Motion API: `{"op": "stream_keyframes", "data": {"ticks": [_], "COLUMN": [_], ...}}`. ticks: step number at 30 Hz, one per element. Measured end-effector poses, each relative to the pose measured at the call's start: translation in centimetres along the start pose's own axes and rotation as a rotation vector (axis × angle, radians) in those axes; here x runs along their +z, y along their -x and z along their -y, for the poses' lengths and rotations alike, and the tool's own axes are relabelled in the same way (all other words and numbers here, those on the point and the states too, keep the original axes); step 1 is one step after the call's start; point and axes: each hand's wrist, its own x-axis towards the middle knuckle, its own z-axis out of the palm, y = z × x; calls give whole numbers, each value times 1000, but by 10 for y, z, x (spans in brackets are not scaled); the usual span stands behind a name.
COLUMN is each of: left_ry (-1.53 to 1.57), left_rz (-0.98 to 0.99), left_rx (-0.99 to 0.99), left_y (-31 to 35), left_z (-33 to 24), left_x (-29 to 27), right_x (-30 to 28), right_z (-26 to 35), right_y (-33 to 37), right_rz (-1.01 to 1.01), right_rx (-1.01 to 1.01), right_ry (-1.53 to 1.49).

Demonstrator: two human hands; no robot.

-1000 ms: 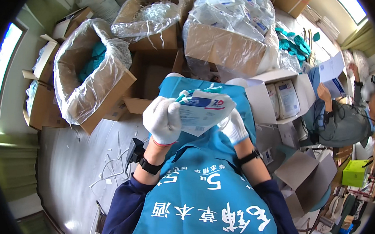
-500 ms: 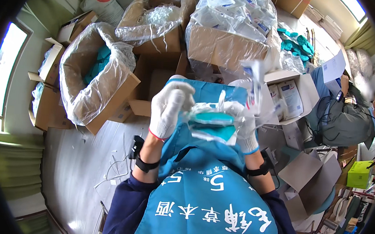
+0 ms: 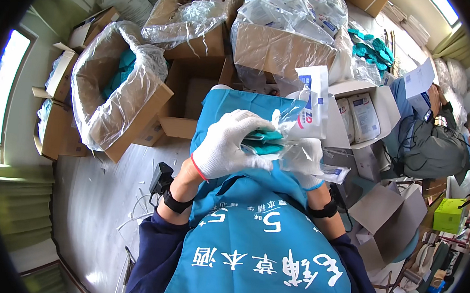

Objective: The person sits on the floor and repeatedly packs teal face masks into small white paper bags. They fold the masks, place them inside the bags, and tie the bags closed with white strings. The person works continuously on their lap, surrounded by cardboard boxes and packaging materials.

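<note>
Layers of folded teal material [image 3: 263, 148] sit above my apron [image 3: 260, 246], clasped in my left hand [image 3: 229, 145]; my right hand [image 3: 306, 158], partly hidden, grips a printed plastic pouch [image 3: 313, 111] just beside them. If the left grip slackened, they could slide apart and drop.

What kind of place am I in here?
Probably a small packing or sorting room: a plastic-lined carton is heaped with plastic packets, an open white box holds more packets, and another person is close by.
</note>
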Motion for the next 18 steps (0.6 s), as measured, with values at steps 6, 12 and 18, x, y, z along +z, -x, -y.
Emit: {"op": "stream_keyframes", "data": {"ticks": [6, 12, 18], "left_ry": [198, 15, -201], "left_rz": [17, -37, -45], "left_rx": [-141, -73, -19], "left_y": [8, 10, 13], "left_z": [7, -2, 12], "left_x": [-2, -1, 2], "right_x": [-17, -14, -21], "right_z": [21, 11, 48], "right_y": [-13, -7, -29], "right_rz": [82, 58, 73], "right_rx": [-187, -132, -84], "right_ry": [178, 355, 211]}}
